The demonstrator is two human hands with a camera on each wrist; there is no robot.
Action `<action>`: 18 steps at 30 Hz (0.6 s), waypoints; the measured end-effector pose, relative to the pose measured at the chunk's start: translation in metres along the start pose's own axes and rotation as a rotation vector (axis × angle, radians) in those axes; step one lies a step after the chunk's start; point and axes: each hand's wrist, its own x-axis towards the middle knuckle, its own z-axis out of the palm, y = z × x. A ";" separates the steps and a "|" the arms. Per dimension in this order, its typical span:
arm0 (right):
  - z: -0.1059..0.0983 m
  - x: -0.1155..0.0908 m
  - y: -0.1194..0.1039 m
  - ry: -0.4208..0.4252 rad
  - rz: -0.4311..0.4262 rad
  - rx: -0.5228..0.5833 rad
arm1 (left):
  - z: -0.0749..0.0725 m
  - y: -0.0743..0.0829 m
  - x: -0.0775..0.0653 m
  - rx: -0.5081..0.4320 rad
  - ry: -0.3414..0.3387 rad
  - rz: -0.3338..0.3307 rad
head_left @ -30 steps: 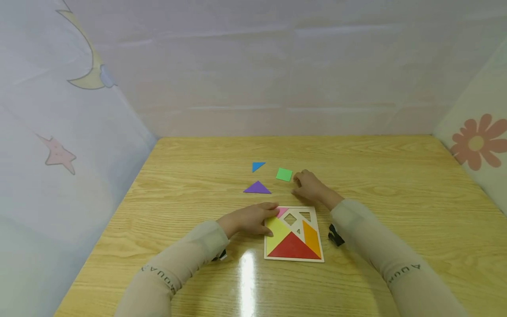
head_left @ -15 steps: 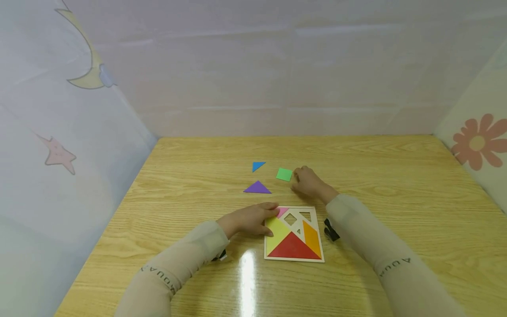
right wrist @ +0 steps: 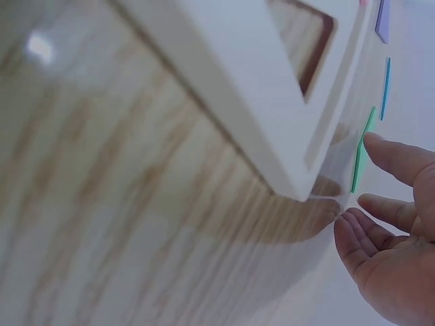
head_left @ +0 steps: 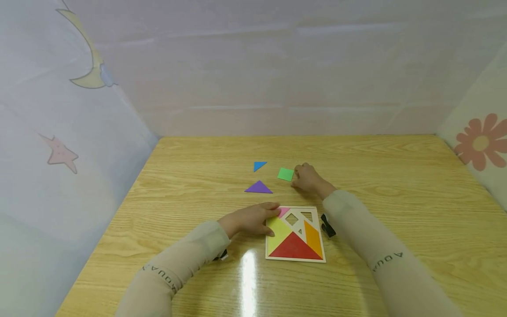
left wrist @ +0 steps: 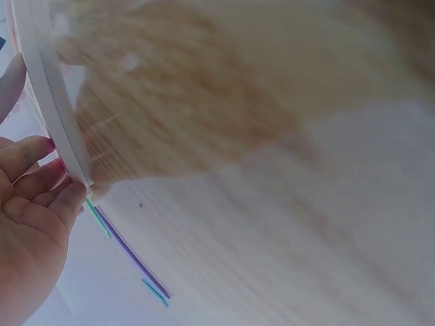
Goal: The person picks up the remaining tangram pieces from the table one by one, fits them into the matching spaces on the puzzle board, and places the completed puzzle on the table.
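Note:
My left hand (head_left: 253, 219) grips the left edge of a square wooden tangram board (head_left: 295, 260), thumb and fingers over its rim. Yellow (head_left: 278, 231), red (head_left: 295, 246), orange (head_left: 313, 238) and pink (head_left: 283, 212) pieces lie in the board, beside several openings. Beyond its top right corner, my right hand (head_left: 310, 179) has thumb and index finger at the right-hand corners of a green square (head_left: 285, 174), pinching it while it lies flat. In the right wrist view the thumb meets the green square (right wrist: 361, 153); exact fingertip contact is partly hidden.
A purple triangle (head_left: 259, 187) lies behind the board, with a smaller blue triangle (head_left: 259, 166) farther back. The wooden table (head_left: 190, 176) ends at a pale rear wall (head_left: 245, 88). Patterned side walls stand left and right.
The right hand has shifted slightly in toward the green square, and its fingers have closed up on the square's right side. The left hand stays on the board; the pieces lie as before.

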 end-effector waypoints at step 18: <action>0.005 0.008 -0.007 0.026 0.014 -0.078 | -0.001 0.003 -0.001 0.013 -0.017 -0.009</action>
